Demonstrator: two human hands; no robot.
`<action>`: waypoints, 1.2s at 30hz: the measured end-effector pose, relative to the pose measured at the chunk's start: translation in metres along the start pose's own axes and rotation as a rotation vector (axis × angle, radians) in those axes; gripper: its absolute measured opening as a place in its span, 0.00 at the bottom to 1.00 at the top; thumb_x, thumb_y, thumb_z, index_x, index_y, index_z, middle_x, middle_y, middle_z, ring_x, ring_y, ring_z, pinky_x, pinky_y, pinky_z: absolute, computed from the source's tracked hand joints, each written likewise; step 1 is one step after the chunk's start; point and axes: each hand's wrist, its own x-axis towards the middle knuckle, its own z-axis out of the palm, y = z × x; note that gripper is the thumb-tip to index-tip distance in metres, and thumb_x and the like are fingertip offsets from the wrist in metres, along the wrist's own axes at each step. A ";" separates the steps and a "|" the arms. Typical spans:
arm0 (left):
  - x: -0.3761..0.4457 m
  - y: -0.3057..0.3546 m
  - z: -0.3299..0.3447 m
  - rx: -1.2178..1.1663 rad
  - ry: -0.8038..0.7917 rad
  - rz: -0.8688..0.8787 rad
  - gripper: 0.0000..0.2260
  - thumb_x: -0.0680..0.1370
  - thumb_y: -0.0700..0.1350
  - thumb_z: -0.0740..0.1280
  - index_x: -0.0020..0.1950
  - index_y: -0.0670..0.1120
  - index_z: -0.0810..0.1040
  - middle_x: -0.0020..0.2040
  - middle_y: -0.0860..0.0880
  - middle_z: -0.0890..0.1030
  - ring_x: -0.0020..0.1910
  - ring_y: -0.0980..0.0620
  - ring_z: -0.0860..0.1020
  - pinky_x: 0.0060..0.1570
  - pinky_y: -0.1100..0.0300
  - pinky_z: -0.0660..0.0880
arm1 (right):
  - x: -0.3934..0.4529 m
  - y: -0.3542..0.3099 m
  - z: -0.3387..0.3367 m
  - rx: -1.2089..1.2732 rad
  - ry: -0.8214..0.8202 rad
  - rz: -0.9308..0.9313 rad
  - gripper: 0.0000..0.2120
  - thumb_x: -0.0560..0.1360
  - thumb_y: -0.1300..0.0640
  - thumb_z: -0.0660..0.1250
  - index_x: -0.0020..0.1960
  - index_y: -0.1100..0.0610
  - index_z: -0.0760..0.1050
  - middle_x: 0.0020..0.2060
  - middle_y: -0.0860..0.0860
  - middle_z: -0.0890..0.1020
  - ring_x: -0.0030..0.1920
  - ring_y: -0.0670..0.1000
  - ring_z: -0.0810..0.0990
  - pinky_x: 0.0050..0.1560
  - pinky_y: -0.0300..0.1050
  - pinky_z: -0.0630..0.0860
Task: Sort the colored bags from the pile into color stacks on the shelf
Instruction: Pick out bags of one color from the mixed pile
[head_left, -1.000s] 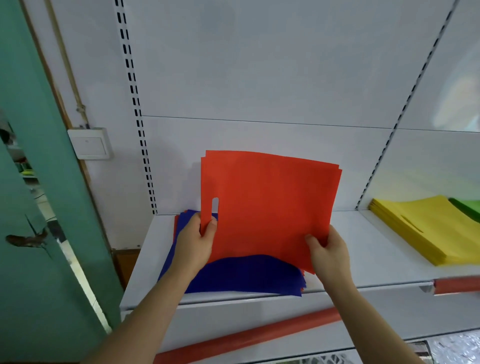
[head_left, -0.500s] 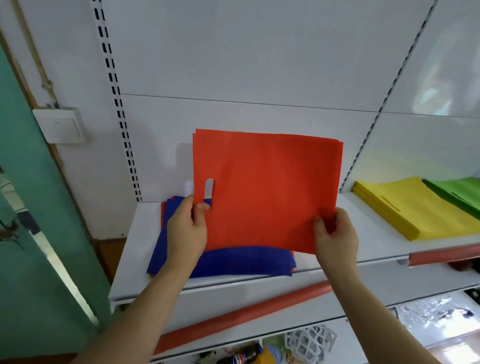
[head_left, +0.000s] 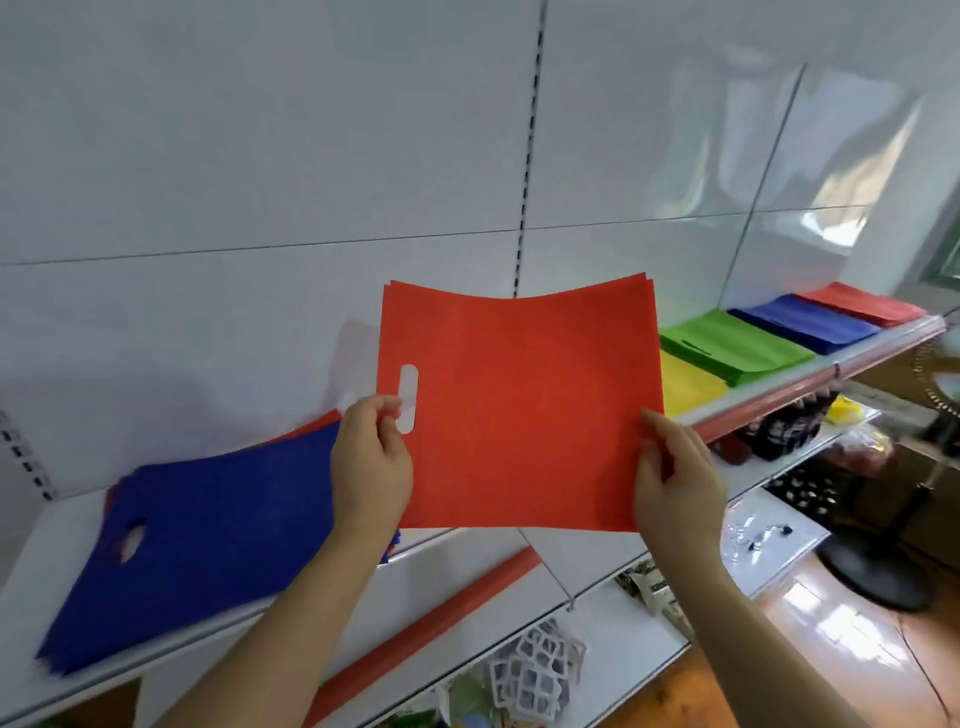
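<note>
A thin bunch of red bags (head_left: 524, 410) stands upright in the air in front of the shelf. My left hand (head_left: 371, 462) pinches its left edge beside the cut-out handle, and my right hand (head_left: 675, 483) grips its lower right edge. The mixed pile (head_left: 208, 530), blue on top with red edges showing beneath, lies on the white shelf (head_left: 31, 566) at the left. Further right along the shelf lie a yellow stack (head_left: 688, 387), a green stack (head_left: 732, 345), a blue stack (head_left: 802, 322) and a red stack (head_left: 862, 306).
A red price rail (head_left: 431, 623) runs along the shelf's front edge. The lower shelf holds white plastic pieces (head_left: 535, 675) and packaged goods. A dark fan base (head_left: 878, 566) stands on the wooden floor at the right.
The view has swung right, bringing the green, blue and red stacks into sight. The red bags, held in both hands, have moved right, away from above the pile.
</note>
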 end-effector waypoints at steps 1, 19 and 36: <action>-0.006 0.010 0.020 -0.008 -0.020 -0.006 0.12 0.84 0.36 0.61 0.61 0.50 0.79 0.57 0.56 0.81 0.56 0.58 0.78 0.57 0.66 0.74 | 0.005 0.014 -0.017 -0.018 0.004 0.016 0.19 0.82 0.63 0.65 0.69 0.47 0.79 0.60 0.41 0.82 0.56 0.41 0.79 0.61 0.48 0.78; -0.122 0.183 0.359 -0.098 -0.428 0.228 0.16 0.83 0.36 0.65 0.69 0.49 0.76 0.61 0.55 0.78 0.56 0.61 0.76 0.50 0.72 0.68 | 0.068 0.235 -0.289 -0.369 0.145 0.266 0.26 0.81 0.65 0.65 0.78 0.53 0.72 0.65 0.45 0.76 0.60 0.46 0.76 0.57 0.43 0.72; -0.124 0.283 0.696 -0.224 -0.779 0.330 0.27 0.83 0.37 0.63 0.82 0.53 0.67 0.74 0.48 0.74 0.71 0.48 0.74 0.69 0.50 0.73 | 0.228 0.417 -0.403 -0.558 0.312 0.426 0.34 0.80 0.66 0.63 0.82 0.45 0.63 0.63 0.45 0.74 0.56 0.46 0.74 0.56 0.48 0.75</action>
